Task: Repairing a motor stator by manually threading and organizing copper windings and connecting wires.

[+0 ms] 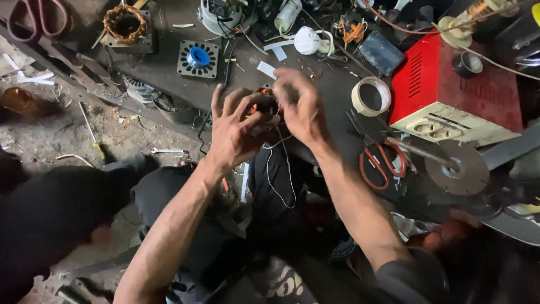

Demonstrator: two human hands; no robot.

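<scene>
Both hands grip a small copper-wound motor coil [265, 105] beside the red metal box [450, 84]: left hand [233, 132] fingers wrapped around it, right hand [301, 107] pinching its top. A loose white thread [281, 174] dangles below, so binding looks unfinished.

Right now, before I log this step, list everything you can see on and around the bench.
Small wound part: one, orange and dark, held between both hands.
White thread: one, hanging in a loop from that part.
Tape roll: one, cream, on the bench right of the hands.
Scissors: one pair, red handles, below the tape roll.
Red box: one, red with cream front, bench far right.
Square plate: one, dark with blue ring, above the hands.
Copper winding: one, top left.
Screwdriver: one, yellow handle, floor left.
Left hand: gripping the part.
Right hand: gripping the part.
</scene>
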